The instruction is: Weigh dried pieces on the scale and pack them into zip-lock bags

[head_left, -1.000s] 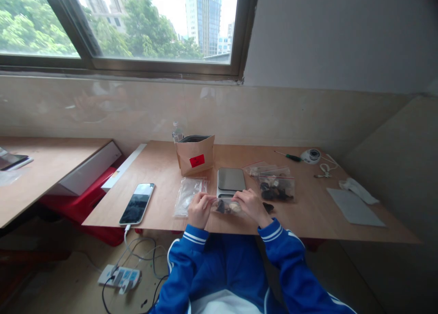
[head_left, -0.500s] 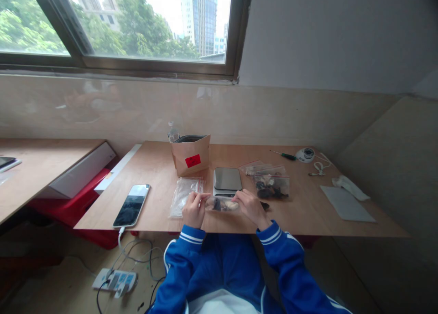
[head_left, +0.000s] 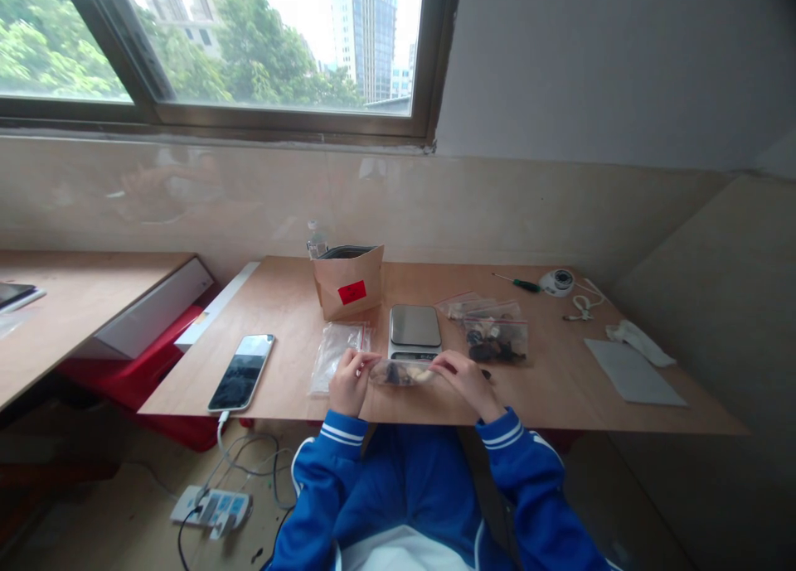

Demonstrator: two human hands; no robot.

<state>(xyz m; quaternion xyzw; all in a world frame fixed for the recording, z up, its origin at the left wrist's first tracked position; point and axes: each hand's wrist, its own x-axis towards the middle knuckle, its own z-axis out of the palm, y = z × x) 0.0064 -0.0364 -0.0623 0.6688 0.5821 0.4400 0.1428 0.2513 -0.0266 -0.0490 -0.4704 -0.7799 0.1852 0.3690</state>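
Note:
Between my hands, near the table's front edge, is a clear zip bag (head_left: 403, 374) with dark and pale pieces inside. My left hand (head_left: 350, 380) pinches the bag's upper left corner. At the upper right corner, the fingers of my right hand (head_left: 465, 379) are closed on the same bag. Just behind it sits a small digital scale (head_left: 415, 327) with a bare metal plate. Flat clear bags (head_left: 332, 355) lie beside my left hand. Filled zip bags (head_left: 496, 339) with dark pieces are piled right of the scale. A small dark piece peeks out behind my right hand.
A brown paper pouch (head_left: 350, 285) with a red label stands behind the scale, a bottle (head_left: 316, 238) behind it. A charging phone (head_left: 241, 373) lies left. To the right are a screwdriver (head_left: 526, 285), a dome camera (head_left: 557, 283), a cable (head_left: 583, 307) and a grey sheet (head_left: 634, 372).
My hands have moved slightly apart, the right one a little to the right. Both still hold the top corners of the zip bag. The other things stay where they were.

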